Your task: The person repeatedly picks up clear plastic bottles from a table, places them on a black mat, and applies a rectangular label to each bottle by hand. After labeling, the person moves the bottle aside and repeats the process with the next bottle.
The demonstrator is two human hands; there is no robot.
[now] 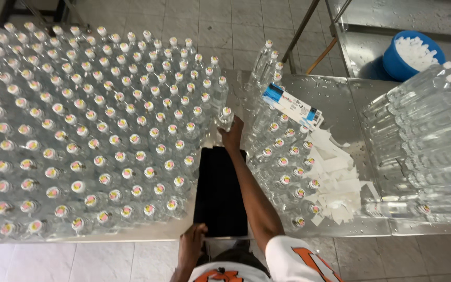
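My right hand (232, 137) reaches forward over the steel table (335, 89) and grips a clear capped plastic bottle (226, 117) at the edge of a big block of upright bottles (79, 130). My left hand (192, 245) rests at the table's near edge, touching the corner of a flat black mat (220, 193) that lies in the gap between bottle groups. A smaller cluster of capped bottles (288, 167) stands right of my right arm.
A pile of white paper labels (337, 183) lies right of the smaller cluster, with a blue and white flat box (292, 105) above it. Bottles lying on their sides (424, 136) are stacked far right. A blue tub of white caps (412, 55) sits behind them.
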